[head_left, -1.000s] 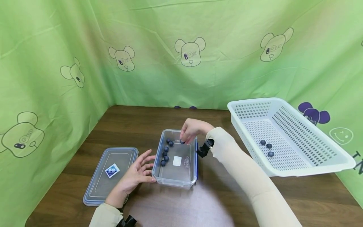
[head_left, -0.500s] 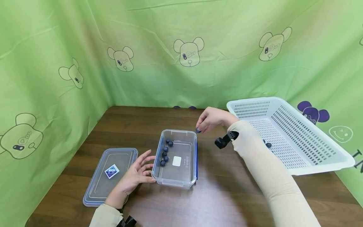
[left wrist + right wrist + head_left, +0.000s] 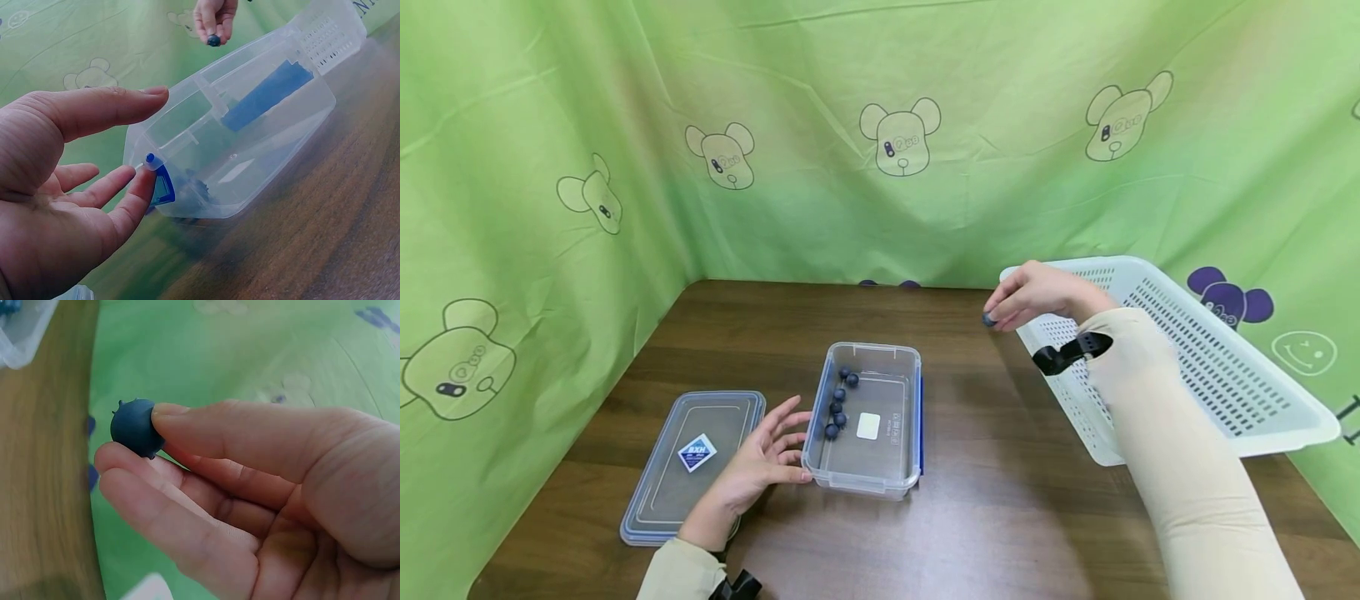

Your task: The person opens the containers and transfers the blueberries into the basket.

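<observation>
Tabletop [image 3: 790, 321] of dark wood grain stretches beneath my work. At my right on it lies a pale slotted basket [image 3: 1210, 358], broad and thin-walled; I expect it to be light and a little flexible, best held by the rim. In front of me stands a clear plastic box [image 3: 861, 482], fairly stiff, I judge, and light enough to slide if knocked. Its lid [image 3: 677, 492] lies flat on the table to its left, and I would lift that by the edge.

My left hand [image 3: 760, 458] is spread, fingers long and apart, the tips touching the box's left wall without wrapping round it. My right hand [image 3: 1037, 296] pinches one blueberry [image 3: 134, 428] between thumb and fingertips, just left of the basket's rim; how high above the table, I cannot tell.

Smallest are the fruits themselves. Six more berries [image 3: 840, 420] form a loose line along the box's left side. The one I pinch is round and smooth, so I expect it to weigh almost nothing, roll readily and bruise if squeezed. Whether it is real or imitation I cannot tell, so light pressure across its widest part suits it.
</observation>
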`<action>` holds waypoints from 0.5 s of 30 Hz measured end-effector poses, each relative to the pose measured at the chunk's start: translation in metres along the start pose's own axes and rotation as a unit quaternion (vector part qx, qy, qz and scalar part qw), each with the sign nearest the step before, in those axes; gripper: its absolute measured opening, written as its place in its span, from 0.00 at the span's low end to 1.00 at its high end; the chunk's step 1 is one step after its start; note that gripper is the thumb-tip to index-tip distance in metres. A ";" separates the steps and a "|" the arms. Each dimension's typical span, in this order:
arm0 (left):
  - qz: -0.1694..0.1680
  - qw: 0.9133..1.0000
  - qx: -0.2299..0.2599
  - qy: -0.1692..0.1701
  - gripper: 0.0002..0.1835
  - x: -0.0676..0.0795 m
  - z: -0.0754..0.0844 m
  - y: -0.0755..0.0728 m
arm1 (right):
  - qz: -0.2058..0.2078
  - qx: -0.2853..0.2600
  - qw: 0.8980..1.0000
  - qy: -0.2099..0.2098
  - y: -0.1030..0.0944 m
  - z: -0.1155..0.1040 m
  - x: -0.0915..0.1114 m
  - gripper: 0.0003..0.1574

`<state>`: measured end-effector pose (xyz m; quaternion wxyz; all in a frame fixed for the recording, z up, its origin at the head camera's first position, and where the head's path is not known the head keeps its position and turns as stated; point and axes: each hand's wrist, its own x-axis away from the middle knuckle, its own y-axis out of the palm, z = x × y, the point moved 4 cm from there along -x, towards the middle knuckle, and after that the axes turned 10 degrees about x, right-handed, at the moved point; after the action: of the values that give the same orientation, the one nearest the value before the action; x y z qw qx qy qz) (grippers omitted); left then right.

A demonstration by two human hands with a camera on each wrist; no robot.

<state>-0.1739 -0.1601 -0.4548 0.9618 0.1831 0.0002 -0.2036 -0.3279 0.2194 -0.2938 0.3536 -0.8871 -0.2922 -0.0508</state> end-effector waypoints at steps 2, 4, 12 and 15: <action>0.000 1.000 0.001 0.000 0.59 0.000 0.000 0.000 | 0.005 -0.011 1.000 0.002 -0.008 0.008 0.006 0.14; 0.001 1.000 0.001 -0.001 0.59 0.000 0.000 0.000 | 0.007 -0.033 0.999 0.005 -0.015 0.017 0.011 0.11; 0.003 1.000 0.003 -0.008 0.59 0.000 0.001 -0.001 | -0.001 -0.128 0.992 -0.011 -0.040 0.057 0.030 0.18; 0.001 1.000 0.004 -0.007 0.59 0.000 0.001 -0.001 | 0.002 -0.157 0.988 -0.014 -0.048 0.072 0.038 0.20</action>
<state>-0.1743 -0.1611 -0.4541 0.9612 0.1856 -0.0074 -0.2039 -0.3314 0.3133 -0.3076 0.2064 -0.9328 -0.2834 -0.0828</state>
